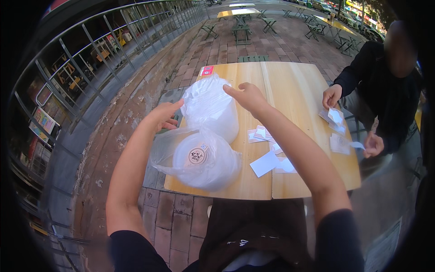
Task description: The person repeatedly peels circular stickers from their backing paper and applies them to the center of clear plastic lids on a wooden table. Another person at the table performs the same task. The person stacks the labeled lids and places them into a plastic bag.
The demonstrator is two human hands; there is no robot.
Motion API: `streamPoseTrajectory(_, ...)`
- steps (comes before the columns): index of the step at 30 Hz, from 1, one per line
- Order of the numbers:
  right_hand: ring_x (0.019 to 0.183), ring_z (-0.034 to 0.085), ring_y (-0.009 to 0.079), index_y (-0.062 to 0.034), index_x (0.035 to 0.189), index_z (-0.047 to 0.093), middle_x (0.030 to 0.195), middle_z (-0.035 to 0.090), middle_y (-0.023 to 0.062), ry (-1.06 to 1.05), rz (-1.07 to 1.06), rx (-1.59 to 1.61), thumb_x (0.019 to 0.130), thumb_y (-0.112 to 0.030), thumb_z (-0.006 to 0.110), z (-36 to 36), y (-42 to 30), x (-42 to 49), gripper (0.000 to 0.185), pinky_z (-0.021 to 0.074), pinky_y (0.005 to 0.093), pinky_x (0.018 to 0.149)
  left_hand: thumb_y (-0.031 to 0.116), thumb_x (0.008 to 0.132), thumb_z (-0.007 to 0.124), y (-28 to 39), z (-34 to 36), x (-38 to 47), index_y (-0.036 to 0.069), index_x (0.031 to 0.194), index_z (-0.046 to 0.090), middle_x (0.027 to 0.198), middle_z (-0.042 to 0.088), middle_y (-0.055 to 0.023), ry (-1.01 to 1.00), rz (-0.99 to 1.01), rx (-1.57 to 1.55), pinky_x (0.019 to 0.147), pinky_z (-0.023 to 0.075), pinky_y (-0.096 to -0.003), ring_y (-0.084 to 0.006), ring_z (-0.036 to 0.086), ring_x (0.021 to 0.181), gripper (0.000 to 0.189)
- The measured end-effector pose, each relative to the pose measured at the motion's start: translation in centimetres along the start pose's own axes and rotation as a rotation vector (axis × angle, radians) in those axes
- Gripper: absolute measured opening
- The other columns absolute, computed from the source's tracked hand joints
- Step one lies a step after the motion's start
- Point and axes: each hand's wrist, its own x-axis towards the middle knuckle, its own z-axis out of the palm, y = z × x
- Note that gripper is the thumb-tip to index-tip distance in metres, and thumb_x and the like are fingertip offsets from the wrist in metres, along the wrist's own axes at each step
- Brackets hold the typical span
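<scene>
My left hand (164,115) is at the left side of a white plastic bag (210,108), its thumb at the bag's edge and its fingers spread. On the bag's other side, my right hand (247,97) has its thumb by the upper right edge. Whether either hand presses on the plastic, I cannot tell. Closer to me, an open-topped clear plastic bag (226,173) holds round, whitish plastic lids or containers. A round printed sticker (197,155) sits on the top one. Right of the bags lie several sticker sheets (260,133) and a blank white card (264,164), partly near my right forearm.
Both bags stand on a wooden folding table (292,85) with a centre seam. At its right, a person in dark clothes (384,88) handles more sticker sheets (334,117). A low wall (112,132) with a metal railing (88,37) runs along the left. Tables and stools stand beyond.
</scene>
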Motion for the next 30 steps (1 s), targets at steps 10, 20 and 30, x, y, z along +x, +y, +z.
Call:
streamPoseTrajectory(10,0.073,0.061,0.0162,0.0085,0.092,0.07,0.079,0.067,0.009,0.228,-0.057,0.13,0.094,-0.026,0.058,-1.1,6.1,5.9,0.036,0.0463,0.0328,0.07,0.037,0.096,0.061,4.5,5.9,7.5,0.007,0.124,0.062,0.109,0.07,-0.0075,-0.328,0.145,-0.133,0.072,0.0587,-0.0335,-0.0203,0.069,0.092,0.041)
streamPoseTrajectory(20,0.071,0.062,0.0162,0.0062,0.095,0.071,0.08,0.068,0.0083,0.151,0.044,0.058,0.09,-0.025,0.065,-7.7,9.2,7.6,0.032,0.0497,0.0327,0.069,0.057,0.09,0.061,7.6,5.6,3.1,0.001,0.151,0.031,0.148,0.044,-0.0204,-0.27,0.252,0.042,0.102,0.0468,-0.0449,-0.0346,0.049,0.131,0.088)
streamPoseTrajectory(30,0.128,0.048,0.0304,-0.0099,0.133,0.059,0.133,0.06,0.0098,0.255,-0.813,-0.242,0.078,-0.042,0.074,-7.6,3.8,3.1,0.066,0.0395,0.0412,0.108,0.021,0.09,0.069,0.2,0.5,-13.5,0.002,0.116,0.062,0.106,0.068,-0.0081,-0.089,0.677,0.976,0.078,0.0504,-0.0358,-0.0214,0.065,0.094,0.033)
